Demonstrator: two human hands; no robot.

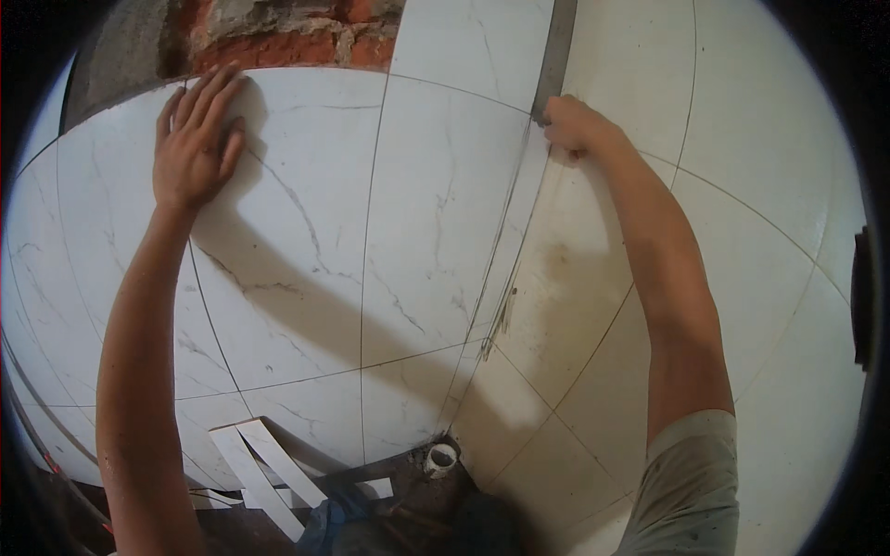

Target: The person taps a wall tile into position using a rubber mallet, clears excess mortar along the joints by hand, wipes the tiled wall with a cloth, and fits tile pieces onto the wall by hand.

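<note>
Sleeve cloth (688, 486), creased and grey-green, covers our right arm (669, 269) low down. Beyond, a round, hollow pipe (430, 461) sits by the bottom corner of the wall (413, 222), flat white strips (286, 463) slanting nearby. Our left hand (193, 153), fingers slightly spread, lies on glossy grey-veined tile (306, 167) near its top edge. Our right hand (579, 128), fingers curled, is at a narrow strip's (525, 199) upper end; we cannot tell what it pinches. Rough red brick (297, 48) shows above.

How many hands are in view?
2: the left hand against a white tile, just below the brick; the right hand at the lower end of the grey strip. No other hands show.
</note>
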